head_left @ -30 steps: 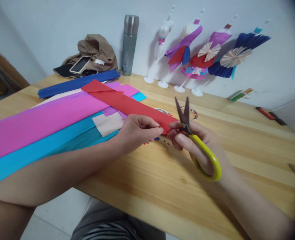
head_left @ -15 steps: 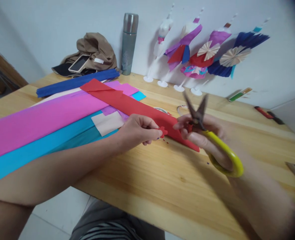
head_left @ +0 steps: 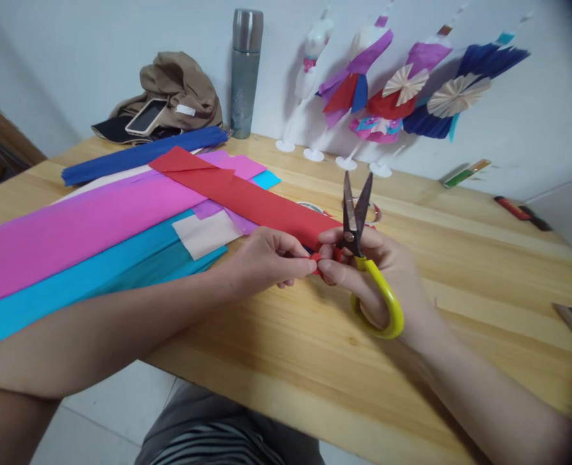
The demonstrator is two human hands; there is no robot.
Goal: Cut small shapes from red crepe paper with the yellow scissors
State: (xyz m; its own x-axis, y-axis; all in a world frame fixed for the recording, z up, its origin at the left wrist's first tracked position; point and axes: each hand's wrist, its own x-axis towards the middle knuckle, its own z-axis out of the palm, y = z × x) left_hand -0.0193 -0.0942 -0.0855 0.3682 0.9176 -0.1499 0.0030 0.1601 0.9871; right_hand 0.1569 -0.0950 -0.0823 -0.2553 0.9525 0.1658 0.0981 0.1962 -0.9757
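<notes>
Between thumb and fingertips, my left hand (head_left: 271,258) pinches a small red paper piece (head_left: 317,259). My right hand (head_left: 363,258) meets it from the right, its thumb and fingertips touching the same piece. Hooked on my right hand is a pair of scissors (head_left: 358,239) with yellow handles, its blades apart and pointing up and away. A bit of red also shows among the right fingers. Just beyond the hands lies a long folded sheet of red crepe paper (head_left: 266,210), over pink (head_left: 106,223) and blue paper (head_left: 82,287).
Against the wall stand several paper-dressed doll figures (head_left: 402,97) on white bases and a metal flask (head_left: 246,77). A brown cap (head_left: 179,90) and a phone (head_left: 146,117) sit at the back left. Tape rolls (head_left: 370,212) lie beyond my hands, a red-black cutter (head_left: 521,213) at the right.
My right hand has come left with the scissors, and its fingertips now meet my left hand at the small red paper piece. My left hand has hardly moved.
</notes>
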